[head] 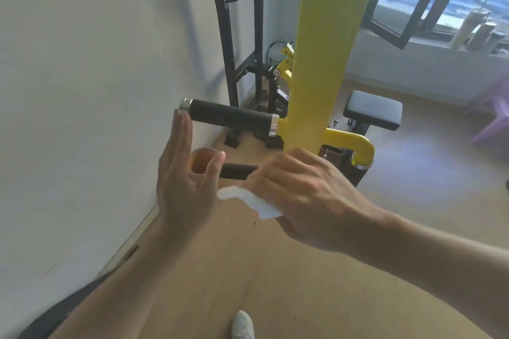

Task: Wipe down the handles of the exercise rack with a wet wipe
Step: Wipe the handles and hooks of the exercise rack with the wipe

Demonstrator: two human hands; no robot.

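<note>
I'm wrapping my right hand point(300, 195) around the lower handle point(237, 171) with the wet wipe point(248, 201) pinched between palm and grip, so the cloth is contacting the foam all round; a loose corner is hanging out below my fingers. My left hand point(184, 181) is hanging open, holding nothing, just off the handle's free end. The upper handle point(231, 115) is sitting above my left fingertips, on the yellow post point(319, 63).
</note>
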